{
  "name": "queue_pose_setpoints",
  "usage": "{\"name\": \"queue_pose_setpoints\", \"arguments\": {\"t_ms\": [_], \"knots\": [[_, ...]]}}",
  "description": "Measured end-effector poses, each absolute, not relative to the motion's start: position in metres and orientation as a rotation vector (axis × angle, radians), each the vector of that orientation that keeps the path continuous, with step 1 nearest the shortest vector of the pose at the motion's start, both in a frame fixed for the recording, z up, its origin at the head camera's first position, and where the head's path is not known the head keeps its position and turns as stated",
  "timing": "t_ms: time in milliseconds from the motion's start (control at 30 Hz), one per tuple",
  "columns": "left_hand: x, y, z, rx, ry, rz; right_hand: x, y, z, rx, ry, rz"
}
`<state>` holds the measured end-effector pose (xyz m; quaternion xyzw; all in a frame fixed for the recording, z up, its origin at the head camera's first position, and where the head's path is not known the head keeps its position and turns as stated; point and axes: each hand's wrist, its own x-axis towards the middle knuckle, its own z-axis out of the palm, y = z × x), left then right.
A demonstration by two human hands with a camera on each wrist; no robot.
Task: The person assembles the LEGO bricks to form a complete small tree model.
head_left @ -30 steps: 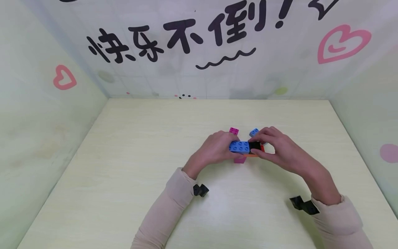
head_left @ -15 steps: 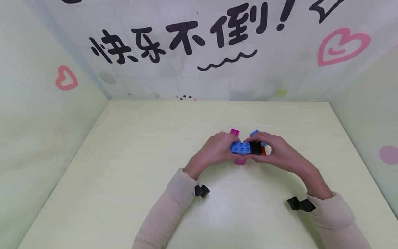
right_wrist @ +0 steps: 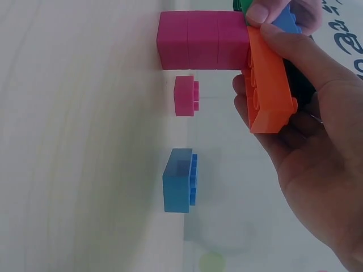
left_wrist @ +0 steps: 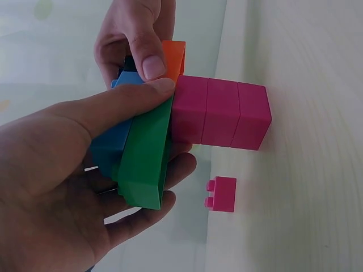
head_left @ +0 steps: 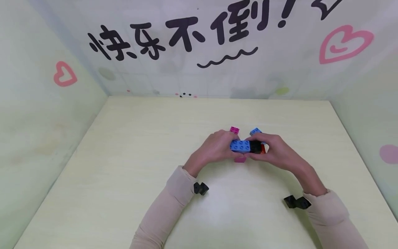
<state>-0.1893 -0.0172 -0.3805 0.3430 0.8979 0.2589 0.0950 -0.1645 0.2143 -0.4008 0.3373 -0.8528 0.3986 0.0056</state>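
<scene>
A stack of toy building bricks stands on the table. Its base is a column of magenta bricks (left_wrist: 221, 113). Above that lie a green brick (left_wrist: 146, 161) on the left and an orange brick (right_wrist: 272, 90) on the right. A blue brick (head_left: 240, 146) and a black brick (head_left: 255, 146) sit side by side on top. My left hand (head_left: 219, 147) grips the green and blue bricks, thumb on the near side, fingers behind. My right hand (head_left: 276, 150) holds the orange and black bricks the same way, its thumb tip beside the left thumb. The fingers partly hide the joints between bricks.
Behind the stack, a small magenta brick (right_wrist: 184, 96) and a loose blue brick (right_wrist: 178, 181) rest on the table (head_left: 155, 138). A printed wall (head_left: 205, 79) rises at the table's far edge, with side walls left and right.
My right hand has slid left along the black brick, bringing its thumb and fingers up to the left hand's. The left hand stays on the blue brick.
</scene>
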Motion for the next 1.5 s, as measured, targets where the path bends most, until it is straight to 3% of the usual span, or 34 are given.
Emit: {"name": "queue_pose_setpoints", "arguments": {"t_ms": [767, 1067, 1500], "knots": [[-0.187, -0.021, -0.383, 0.997, 2.631, 0.825, -0.162, 0.218, -0.388, 1.009, -2.762, 1.366], [-0.185, -0.015, -0.384, 0.988, 2.612, 0.819, -0.180, 0.247, -0.392, 0.411, -2.824, 1.082], [-0.185, -0.017, -0.385, 0.984, 2.601, 0.843, -0.191, 0.239, -0.411, 0.287, -3.148, 0.819]]}}
